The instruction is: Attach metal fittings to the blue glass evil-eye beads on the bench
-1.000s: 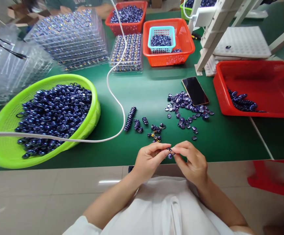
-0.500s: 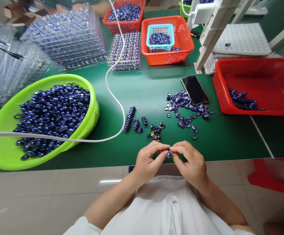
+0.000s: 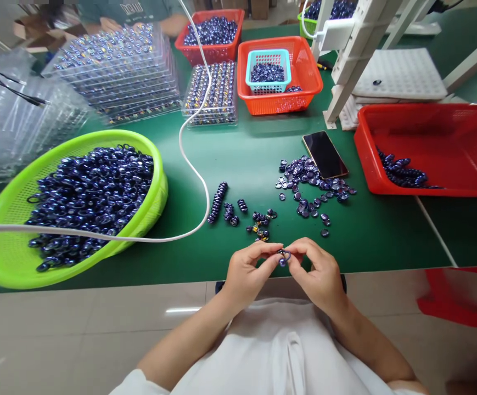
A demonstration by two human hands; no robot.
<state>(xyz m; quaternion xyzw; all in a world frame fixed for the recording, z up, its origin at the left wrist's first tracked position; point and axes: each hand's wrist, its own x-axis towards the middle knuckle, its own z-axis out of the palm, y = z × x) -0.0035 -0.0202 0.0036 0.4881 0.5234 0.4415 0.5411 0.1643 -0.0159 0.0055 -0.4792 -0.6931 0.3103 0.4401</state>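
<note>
A small shiny dark blue ring piece with a round knob (image 3: 282, 262) is pinched between both hands just above the table's front edge. My left hand (image 3: 248, 271) grips it from the left with thumb and forefinger, and my right hand (image 3: 317, 269) pinches its loop from the right. Beyond the fingers lies a small cluster of dark pieces with yellow bits (image 3: 262, 219). Short rows of stacked dark blue pieces (image 3: 217, 203) lie to its left. Farther right, loose round dark blue caps (image 3: 304, 173) are scattered beside a phone (image 3: 325, 154).
A green basket (image 3: 162, 192) full of dark blue ring pieces stands left, crossed by a white cable (image 3: 192, 159). Clear trays of pieces (image 3: 118, 77) are stacked behind. Red baskets (image 3: 280, 104) stand at the back and a red bin (image 3: 448, 142) right. Another person (image 3: 131, 13) is across the table.
Both hands still pinch the ring piece, whose loop now shows more plainly between the fingertips. The view has shifted slightly; the table's things lie as before.
</note>
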